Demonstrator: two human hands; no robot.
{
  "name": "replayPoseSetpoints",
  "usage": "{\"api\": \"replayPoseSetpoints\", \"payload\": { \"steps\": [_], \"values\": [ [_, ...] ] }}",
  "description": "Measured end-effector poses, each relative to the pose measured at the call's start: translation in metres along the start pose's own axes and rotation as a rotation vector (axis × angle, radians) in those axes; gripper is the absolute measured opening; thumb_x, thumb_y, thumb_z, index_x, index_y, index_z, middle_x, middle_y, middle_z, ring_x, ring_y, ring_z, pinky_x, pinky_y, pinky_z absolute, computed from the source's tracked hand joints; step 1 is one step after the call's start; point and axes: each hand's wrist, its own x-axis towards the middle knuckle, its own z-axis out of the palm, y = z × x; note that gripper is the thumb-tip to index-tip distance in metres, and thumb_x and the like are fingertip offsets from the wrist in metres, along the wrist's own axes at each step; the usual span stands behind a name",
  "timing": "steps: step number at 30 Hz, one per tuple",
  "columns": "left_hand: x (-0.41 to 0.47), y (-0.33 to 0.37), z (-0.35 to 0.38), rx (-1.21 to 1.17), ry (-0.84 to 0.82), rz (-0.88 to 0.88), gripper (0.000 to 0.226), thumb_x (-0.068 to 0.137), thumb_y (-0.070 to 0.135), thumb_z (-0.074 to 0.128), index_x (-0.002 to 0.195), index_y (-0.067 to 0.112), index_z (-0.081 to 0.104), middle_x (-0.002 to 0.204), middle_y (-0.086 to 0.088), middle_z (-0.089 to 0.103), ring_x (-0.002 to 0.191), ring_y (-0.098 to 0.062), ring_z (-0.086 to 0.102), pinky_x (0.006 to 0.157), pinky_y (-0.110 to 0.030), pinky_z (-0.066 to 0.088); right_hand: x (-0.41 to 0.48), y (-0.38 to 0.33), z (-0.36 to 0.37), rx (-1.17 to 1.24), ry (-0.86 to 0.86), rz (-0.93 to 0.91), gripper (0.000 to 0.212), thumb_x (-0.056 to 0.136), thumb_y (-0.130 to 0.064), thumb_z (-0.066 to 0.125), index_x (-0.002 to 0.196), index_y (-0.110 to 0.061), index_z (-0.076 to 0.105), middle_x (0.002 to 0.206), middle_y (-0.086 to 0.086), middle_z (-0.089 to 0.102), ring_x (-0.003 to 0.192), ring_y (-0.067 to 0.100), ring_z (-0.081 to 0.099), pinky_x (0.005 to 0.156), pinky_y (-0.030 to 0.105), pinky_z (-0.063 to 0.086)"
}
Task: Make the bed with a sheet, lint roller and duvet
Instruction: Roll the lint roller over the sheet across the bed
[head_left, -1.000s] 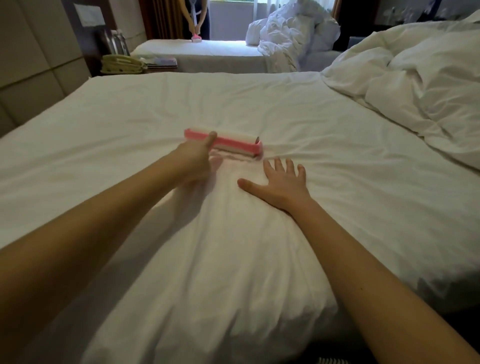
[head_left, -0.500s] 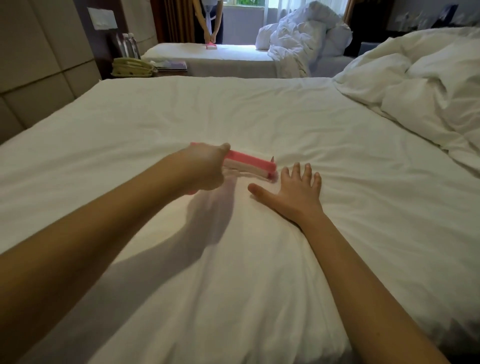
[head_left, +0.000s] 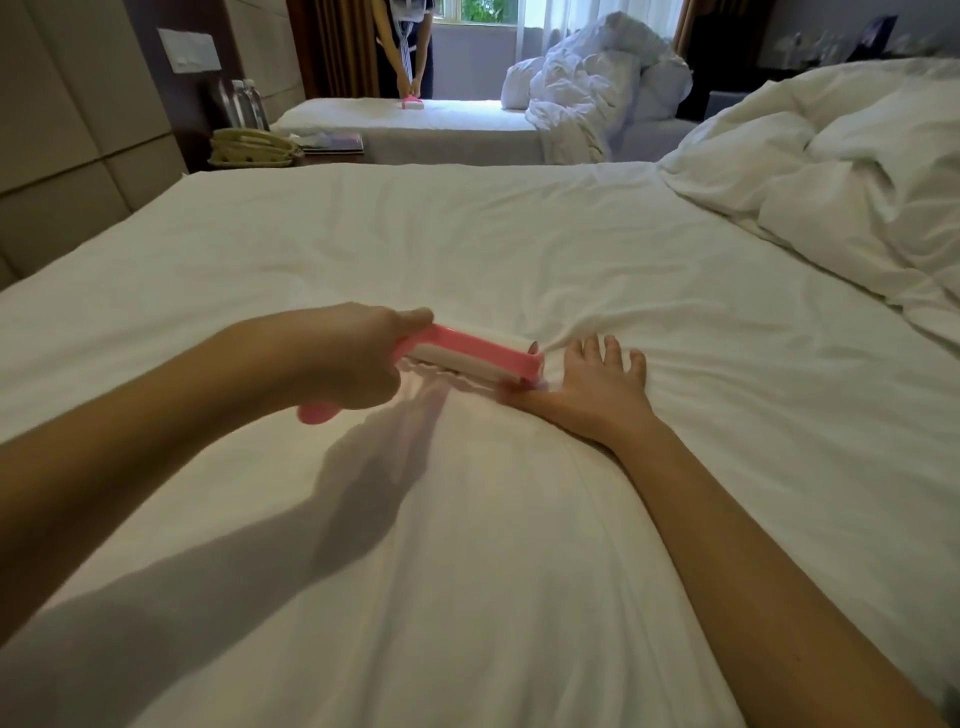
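**bedmaker_q:** ok so where's everything sitting here, nearest first?

**linenlurker:** Nearest is the white sheet (head_left: 467, 571), smooth over the mattress, with both bare forearms reaching in from 7 and 5 o'clock. Just above the middle, the left hand (head_left: 358, 358) is a fist wrapped round the handle of the pink lint roller (head_left: 467, 351). The handle's butt end pokes out under the fist, pointing back toward 8 o'clock.

**bedmaker_q:** and the roller head, which way does it run?

**linenlurker:** Its long axis runs roughly 9 to 3, with the right end dipping toward 4. The white roll looks to be down on the sheet, which is bunched into little wrinkles under it. The right hand (head_left: 597, 389) lies flat just beside that right end, palm down, fingers fanned out toward 12. The thumb aims at 9, its tip right at the roller's end. Creases run from the fingertips toward 1 o'clock.

**bedmaker_q:** further back?

**linenlurker:** The crumpled duvet (head_left: 857, 182) is heaped at 2 o'clock on the same bed. At 11 there's a phone (head_left: 254, 148) with bottles (head_left: 244, 104) behind it. At 12 there's a second bed (head_left: 467, 122), where another person (head_left: 405, 52) has both hands down on a pink roller.
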Motion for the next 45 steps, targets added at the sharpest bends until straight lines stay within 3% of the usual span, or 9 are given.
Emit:
{"api": "replayPoseSetpoints", "payload": {
  "steps": [5, 9, 11, 17, 23, 26, 35, 40, 45],
  "values": [
    [0.075, 0.024, 0.002, -0.115, 0.119, 0.024, 0.074, 0.089, 0.001, 0.046, 0.149, 0.031, 0.015, 0.114, -0.008, 0.052, 0.058, -0.015, 0.055, 0.041, -0.023, 0.044, 0.002, 0.004, 0.001, 0.002, -0.016, -0.030, 0.117, 0.067, -0.089, 0.030, 0.152, -0.012, 0.003, 0.159, 0.010, 0.001, 0.146, 0.026, -0.006, 0.114, 0.048, -0.007],
    [0.125, 0.045, 0.025, -0.186, 0.192, 0.106, 0.074, 0.091, 0.014, 0.048, 0.151, 0.028, 0.006, 0.139, -0.016, 0.044, 0.116, -0.029, 0.052, 0.087, -0.032, 0.044, 0.003, 0.013, -0.003, -0.017, -0.005, -0.066, 0.100, 0.078, -0.080, 0.022, 0.152, -0.014, 0.008, 0.159, 0.006, 0.003, 0.146, 0.023, -0.002, 0.117, 0.046, -0.002],
    [0.131, 0.047, 0.033, -0.209, 0.217, 0.113, 0.074, 0.091, 0.014, 0.049, 0.151, 0.028, 0.007, 0.139, -0.016, 0.044, 0.121, -0.029, 0.048, 0.091, -0.032, 0.041, 0.005, 0.020, -0.006, -0.024, 0.017, -0.073, 0.092, 0.081, -0.076, 0.017, 0.151, -0.017, 0.013, 0.159, 0.003, 0.007, 0.146, 0.023, 0.001, 0.118, 0.045, 0.001],
    [0.072, 0.018, -0.027, -0.014, -0.028, 0.057, 0.064, 0.090, 0.007, 0.043, 0.145, 0.037, 0.027, 0.084, 0.004, 0.052, 0.057, -0.014, 0.054, 0.048, -0.025, 0.042, 0.005, 0.034, -0.014, -0.049, -0.034, 0.080, 0.091, 0.082, -0.076, 0.012, 0.152, -0.017, 0.007, 0.159, 0.007, -0.002, 0.145, 0.032, -0.008, 0.114, 0.048, -0.007],
    [0.105, 0.026, -0.020, 0.008, 0.078, 0.029, 0.066, 0.089, 0.010, 0.045, 0.145, 0.041, 0.024, 0.097, -0.004, 0.056, 0.061, -0.018, 0.056, 0.054, -0.028, 0.048, 0.017, 0.032, -0.010, -0.059, 0.012, 0.116, 0.098, 0.079, -0.080, 0.018, 0.152, -0.016, 0.009, 0.159, 0.011, 0.001, 0.144, 0.035, -0.003, 0.114, 0.050, -0.003],
    [0.149, 0.047, 0.014, -0.044, 0.087, 0.108, 0.073, 0.091, 0.015, 0.045, 0.149, 0.035, 0.006, 0.128, -0.017, 0.051, 0.094, -0.028, 0.059, 0.076, -0.034, 0.050, 0.028, 0.032, -0.008, -0.041, 0.042, 0.120, 0.098, 0.078, -0.081, 0.019, 0.152, -0.018, 0.010, 0.159, 0.008, 0.003, 0.145, 0.033, -0.002, 0.115, 0.050, -0.002],
    [0.123, 0.041, -0.062, 0.092, -0.065, 0.043, 0.044, 0.089, 0.011, 0.049, 0.131, 0.025, 0.050, 0.080, -0.010, 0.056, 0.064, -0.022, 0.048, 0.055, -0.025, 0.039, 0.054, 0.032, -0.008, -0.038, 0.031, 0.093, 0.103, 0.075, -0.084, 0.021, 0.152, -0.016, 0.009, 0.159, 0.006, 0.005, 0.145, 0.033, 0.001, 0.114, 0.049, 0.000],
    [0.183, 0.064, 0.013, -0.058, 0.183, 0.168, 0.054, 0.099, 0.032, 0.039, 0.148, 0.026, 0.018, 0.130, -0.016, 0.052, 0.104, -0.030, 0.057, 0.084, -0.037, 0.047, 0.062, 0.031, -0.007, -0.035, 0.053, 0.098, 0.101, 0.077, -0.083, 0.020, 0.151, -0.015, 0.011, 0.159, 0.005, 0.008, 0.145, 0.031, 0.003, 0.115, 0.049, 0.003],
    [0.144, 0.055, -0.048, 0.159, 0.063, 0.126, 0.041, 0.101, 0.037, 0.029, 0.135, 0.023, 0.046, 0.084, -0.007, 0.058, 0.053, -0.012, 0.042, 0.050, -0.025, 0.032, 0.063, 0.040, -0.009, 0.004, 0.087, 0.059, 0.092, 0.081, -0.077, 0.020, 0.150, -0.017, 0.019, 0.157, 0.000, 0.017, 0.144, 0.025, 0.011, 0.115, 0.045, 0.010]
  ]
}}
